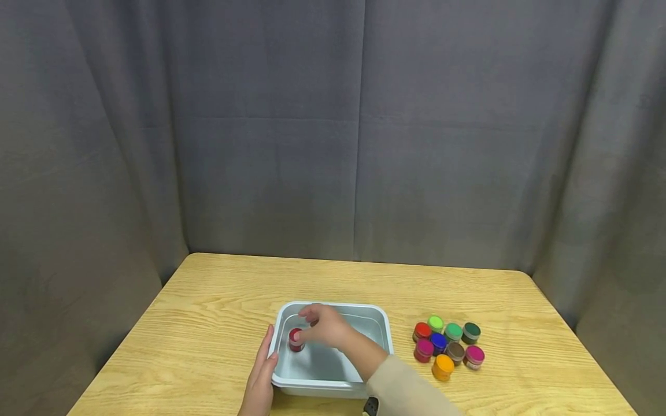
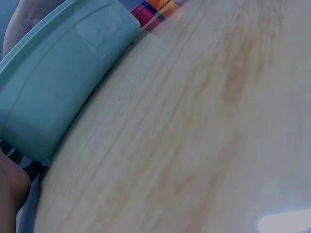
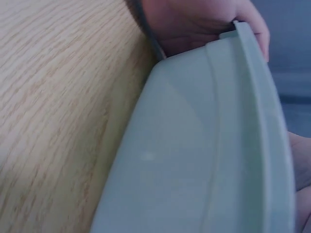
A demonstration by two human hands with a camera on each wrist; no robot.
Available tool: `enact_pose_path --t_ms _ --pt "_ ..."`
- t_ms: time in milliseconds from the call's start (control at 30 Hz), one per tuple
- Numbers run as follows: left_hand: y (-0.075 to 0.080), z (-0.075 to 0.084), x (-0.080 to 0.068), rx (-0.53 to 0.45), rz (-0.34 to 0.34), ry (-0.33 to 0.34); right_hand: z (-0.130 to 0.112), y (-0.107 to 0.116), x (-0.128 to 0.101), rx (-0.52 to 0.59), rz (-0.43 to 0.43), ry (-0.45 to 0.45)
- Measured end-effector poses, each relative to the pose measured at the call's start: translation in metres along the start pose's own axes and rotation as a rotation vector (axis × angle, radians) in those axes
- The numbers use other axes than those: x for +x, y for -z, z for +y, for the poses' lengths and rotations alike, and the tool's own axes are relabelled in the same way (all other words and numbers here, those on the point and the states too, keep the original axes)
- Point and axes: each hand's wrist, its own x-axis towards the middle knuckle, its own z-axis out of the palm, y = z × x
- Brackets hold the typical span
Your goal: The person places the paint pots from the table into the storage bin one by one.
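A pale grey-blue plastic tub stands on the wooden table, near its front edge. My right hand reaches into the tub from the right. Its fingertips pinch a small red-lidded jar low at the tub's left end. My left hand lies along the tub's front-left corner with its thumb over the rim. In the right wrist view, the left hand grips the rim of the tub. In the left wrist view, the tub's outer wall fills the upper left.
Several small jars with coloured lids cluster to the right of the tub, among them an orange one, a blue one and a dark green one. Grey curtains close off the back and both sides of the table.
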Motion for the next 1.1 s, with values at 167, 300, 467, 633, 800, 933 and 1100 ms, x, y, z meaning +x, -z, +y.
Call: enact_pose_path --t_ms 167,300,467,633,800,933,1100 --pt "0.0 0.001 0.0 0.006 0.006 0.01 -0.001 0.01 -0.008 0.024 0.006 0.026" --pt "-0.001 0.002 -0.001 0.004 0.011 0.006 -0.001 0.019 -0.015 0.049 0.018 0.058" --pt "-0.002 0.003 -0.002 0.002 0.017 0.005 0.002 0.031 -0.026 0.058 0.046 0.101" --pt "-0.002 0.003 -0.002 0.004 0.028 -0.013 0.007 0.048 -0.038 0.076 0.079 0.094" --pt "-0.002 0.003 -0.002 -0.004 0.033 -0.012 0.013 0.065 -0.05 0.105 0.121 0.072" --pt "-0.002 0.003 -0.002 -0.004 0.029 -0.011 0.017 0.078 -0.06 0.11 0.159 0.059" --pt "-0.001 0.004 -0.002 0.007 0.026 0.011 0.022 0.093 -0.07 0.127 0.2 0.039"
